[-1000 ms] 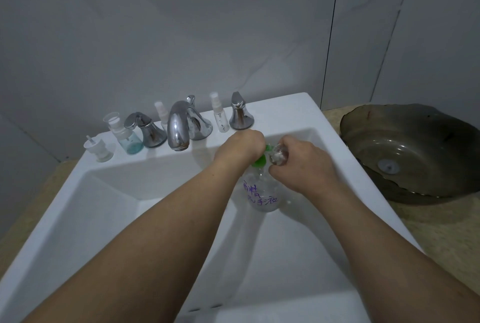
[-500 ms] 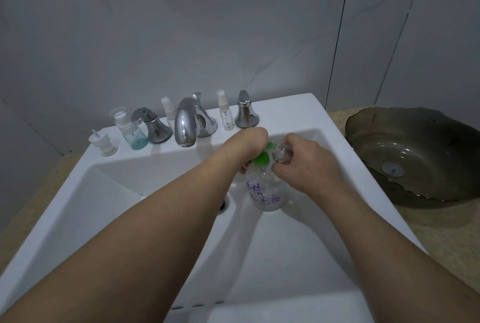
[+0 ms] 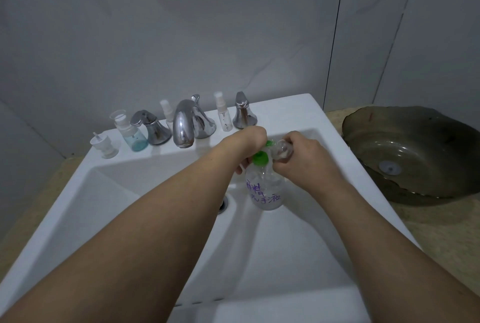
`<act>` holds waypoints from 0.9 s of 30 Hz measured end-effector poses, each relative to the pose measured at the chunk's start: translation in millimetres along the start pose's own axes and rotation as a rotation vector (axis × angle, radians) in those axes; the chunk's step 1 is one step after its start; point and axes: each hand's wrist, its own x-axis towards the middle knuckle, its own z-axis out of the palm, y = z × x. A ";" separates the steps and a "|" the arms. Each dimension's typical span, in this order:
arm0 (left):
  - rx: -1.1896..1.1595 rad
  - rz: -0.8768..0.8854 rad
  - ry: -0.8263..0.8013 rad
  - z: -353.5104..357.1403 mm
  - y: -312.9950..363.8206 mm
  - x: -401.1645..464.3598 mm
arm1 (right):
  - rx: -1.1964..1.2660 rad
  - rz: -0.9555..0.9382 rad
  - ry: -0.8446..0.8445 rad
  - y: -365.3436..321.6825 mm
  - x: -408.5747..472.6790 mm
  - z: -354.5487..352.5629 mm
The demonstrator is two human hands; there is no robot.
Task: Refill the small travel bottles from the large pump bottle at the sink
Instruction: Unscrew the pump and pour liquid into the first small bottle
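pump bottle [image 3: 265,187] stands in the white sink [image 3: 109,192], filling step seems in hand.
left hand [image 3: 250,141] grips its green pump head [image 3: 260,157]; right hand [image 3: 298,156] holds a small clear travel bottle [image 3: 281,151] tilted at the nozzle. next, i think, a steady press with the mouth aligned. smooth transparent plastic, round body.

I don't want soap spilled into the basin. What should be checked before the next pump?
1. Small clear bottle gripped by the right hand: ok.
2. Its mouth at the green pump head: cannot tell, fingers hide the spout.
3. Left hand on the pump: ok.
4. Large pump bottle inside the sink: ok.
5. Liquid left in the large bottle: cannot tell.
6. Spray bottle and blue-liquid bottle standing upright on the ledge: ok.
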 end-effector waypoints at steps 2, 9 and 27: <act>0.011 -0.008 0.007 0.6 0.2 -0.9 | -0.005 0.001 0.013 1.0 0.1 0.8; -0.044 -0.012 0.037 3.9 -0.8 2.2 | -0.089 0.022 -0.013 -0.7 0.1 -2.3; 0.267 0.182 0.155 12.6 -2.1 9.5 | -0.159 -0.003 -0.067 0.4 -0.2 -2.5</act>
